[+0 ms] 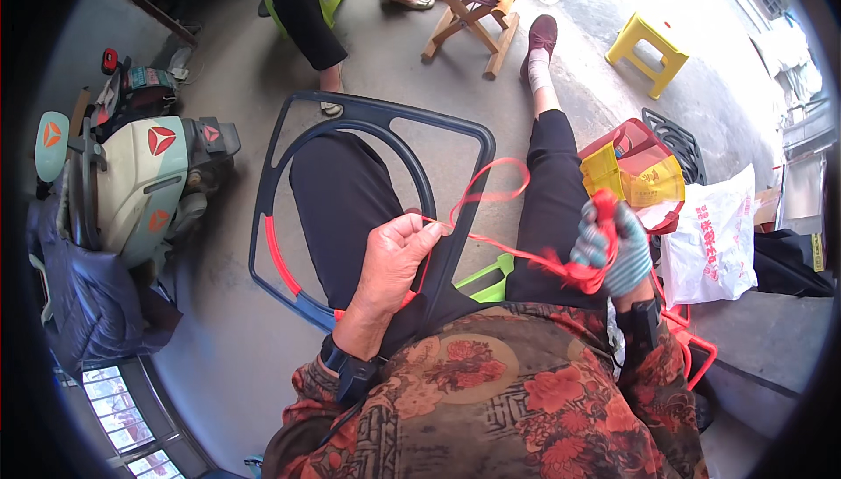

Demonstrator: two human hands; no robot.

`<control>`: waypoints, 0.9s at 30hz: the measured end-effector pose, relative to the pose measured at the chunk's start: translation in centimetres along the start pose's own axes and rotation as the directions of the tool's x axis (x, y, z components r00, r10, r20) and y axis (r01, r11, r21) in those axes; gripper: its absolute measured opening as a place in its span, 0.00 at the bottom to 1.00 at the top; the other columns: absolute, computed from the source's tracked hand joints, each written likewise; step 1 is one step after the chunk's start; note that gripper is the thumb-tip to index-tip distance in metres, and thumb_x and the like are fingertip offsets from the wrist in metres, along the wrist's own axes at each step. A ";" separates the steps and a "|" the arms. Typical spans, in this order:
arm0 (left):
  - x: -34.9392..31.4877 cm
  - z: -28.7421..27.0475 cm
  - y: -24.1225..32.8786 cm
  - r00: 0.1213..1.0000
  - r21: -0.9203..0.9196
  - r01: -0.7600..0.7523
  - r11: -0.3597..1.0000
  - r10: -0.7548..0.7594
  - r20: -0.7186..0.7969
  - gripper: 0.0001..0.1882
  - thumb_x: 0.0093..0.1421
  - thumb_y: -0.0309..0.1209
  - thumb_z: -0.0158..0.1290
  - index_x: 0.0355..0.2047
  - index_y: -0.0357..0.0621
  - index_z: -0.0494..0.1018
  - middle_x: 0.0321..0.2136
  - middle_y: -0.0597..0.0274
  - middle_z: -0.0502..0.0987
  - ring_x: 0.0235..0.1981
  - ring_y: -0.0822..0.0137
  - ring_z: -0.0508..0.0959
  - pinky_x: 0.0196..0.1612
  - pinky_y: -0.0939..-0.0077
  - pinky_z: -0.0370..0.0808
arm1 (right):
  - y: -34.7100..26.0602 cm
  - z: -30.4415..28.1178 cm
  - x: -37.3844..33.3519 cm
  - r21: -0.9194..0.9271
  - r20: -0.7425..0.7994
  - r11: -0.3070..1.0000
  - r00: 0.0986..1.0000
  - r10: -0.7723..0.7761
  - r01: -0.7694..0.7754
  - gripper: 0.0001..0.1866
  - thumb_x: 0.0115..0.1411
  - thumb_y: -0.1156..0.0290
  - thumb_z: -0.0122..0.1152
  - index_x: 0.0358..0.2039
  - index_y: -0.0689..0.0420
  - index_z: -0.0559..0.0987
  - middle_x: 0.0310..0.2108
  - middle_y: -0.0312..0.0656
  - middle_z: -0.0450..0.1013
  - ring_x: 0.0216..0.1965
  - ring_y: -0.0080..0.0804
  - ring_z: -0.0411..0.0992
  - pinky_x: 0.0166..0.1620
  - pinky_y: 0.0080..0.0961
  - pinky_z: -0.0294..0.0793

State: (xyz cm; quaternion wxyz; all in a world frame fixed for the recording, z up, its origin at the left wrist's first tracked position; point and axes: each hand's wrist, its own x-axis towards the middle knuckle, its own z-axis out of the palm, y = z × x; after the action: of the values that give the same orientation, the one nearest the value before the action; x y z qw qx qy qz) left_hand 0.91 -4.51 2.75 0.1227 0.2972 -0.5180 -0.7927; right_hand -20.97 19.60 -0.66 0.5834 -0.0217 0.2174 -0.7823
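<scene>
Red strap (550, 262) is apparently being wound onto the dark frame (448, 260); left hand (396, 256) is pinching it, right hand (624, 251) gripping its bunched length; slack is likely needing tightening.

My left hand (392, 256): bare, pinching red ribbon (517, 252). My right hand (626, 256): gloved, clutching the ribbon's bunched part. Dark frame (475, 135): one, over my left leg (337, 203).
</scene>
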 end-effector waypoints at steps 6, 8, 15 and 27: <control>0.3 -0.4 -0.1 0.997 -0.156 0.027 0.987 -0.038 -0.067 0.07 0.65 0.31 0.54 0.35 0.39 0.75 0.27 0.70 0.78 0.27 0.84 0.75 0.31 0.89 0.71 | 2.0 -1.4 -1.7 -0.014 -0.311 0.992 0.942 -0.121 0.123 0.26 0.68 0.48 0.48 0.45 0.62 0.71 0.23 0.38 0.68 0.23 0.33 0.69 0.38 0.34 0.73; 0.5 -1.0 0.4 0.998 -0.161 0.052 0.986 -0.058 -0.030 0.07 0.65 0.30 0.54 0.33 0.40 0.75 0.27 0.70 0.78 0.25 0.83 0.75 0.30 0.90 0.71 | 1.0 -2.4 -1.4 -0.014 -0.307 0.943 0.896 -0.321 0.333 0.22 0.66 0.53 0.54 0.47 0.60 0.72 0.37 0.43 0.75 0.39 0.35 0.76 0.49 0.37 0.77; 0.6 -0.4 -0.5 0.996 -0.035 0.088 0.995 -0.088 0.014 0.05 0.64 0.26 0.54 0.30 0.40 0.73 0.25 0.74 0.75 0.24 0.87 0.69 0.27 0.91 0.66 | -5.8 -7.5 -1.3 -0.364 -0.587 0.783 0.528 -0.613 0.504 0.22 0.63 0.56 0.61 0.50 0.58 0.73 0.46 0.45 0.75 0.47 0.40 0.75 0.52 0.41 0.76; 0.3 -1.1 -0.4 0.998 -0.155 0.065 0.986 -0.065 0.001 0.04 0.63 0.25 0.55 0.36 0.37 0.75 0.31 0.65 0.80 0.30 0.81 0.78 0.36 0.88 0.75 | -12.5 -10.4 -3.8 -0.490 -0.565 0.652 0.359 -0.743 0.579 0.18 0.66 0.56 0.55 0.45 0.58 0.74 0.43 0.44 0.75 0.46 0.42 0.74 0.55 0.42 0.73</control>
State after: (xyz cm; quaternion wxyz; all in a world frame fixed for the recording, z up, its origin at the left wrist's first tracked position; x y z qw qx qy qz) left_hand 1.37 -5.32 2.03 0.1207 0.3053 -0.4445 -0.8335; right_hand -34.04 29.23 -4.68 0.0724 0.1441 0.4811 -0.8617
